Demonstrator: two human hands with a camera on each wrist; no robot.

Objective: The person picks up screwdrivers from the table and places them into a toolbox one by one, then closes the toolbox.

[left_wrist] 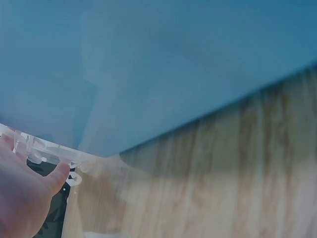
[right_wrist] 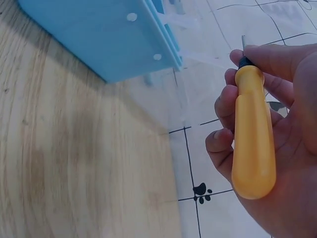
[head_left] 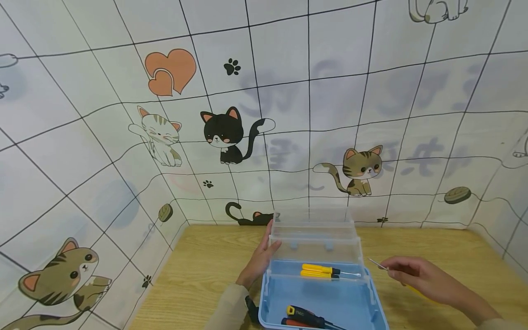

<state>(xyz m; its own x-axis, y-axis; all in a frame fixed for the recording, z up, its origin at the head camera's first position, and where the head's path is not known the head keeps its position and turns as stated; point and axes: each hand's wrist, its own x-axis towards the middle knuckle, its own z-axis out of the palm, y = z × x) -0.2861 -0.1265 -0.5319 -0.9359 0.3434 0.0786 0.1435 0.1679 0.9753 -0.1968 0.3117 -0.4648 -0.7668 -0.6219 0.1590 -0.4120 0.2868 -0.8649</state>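
A blue toolbox (head_left: 321, 298) stands on the table with its clear plastic lid (head_left: 315, 229) raised. My left hand (head_left: 261, 259) grips the lid's left edge, thumb in front and the other fingers partly hidden behind. To the right of the box, my right hand (head_left: 429, 277) holds a screwdriver (right_wrist: 254, 144) with a yellow handle, its thin metal shaft pointing away from the palm. Two yellow-handled screwdrivers (head_left: 319, 270) lie side by side in the far part of the box. Near its front lie a black-handled screwdriver (head_left: 305, 315) and a partly covered red handle (head_left: 290, 322).
The box rests on a wood-grain table (head_left: 198, 266). White cloth walls (head_left: 288, 101) printed with cats and grid lines enclose the back and sides. A black object (head_left: 251, 310) shows between the left sleeve and the box.
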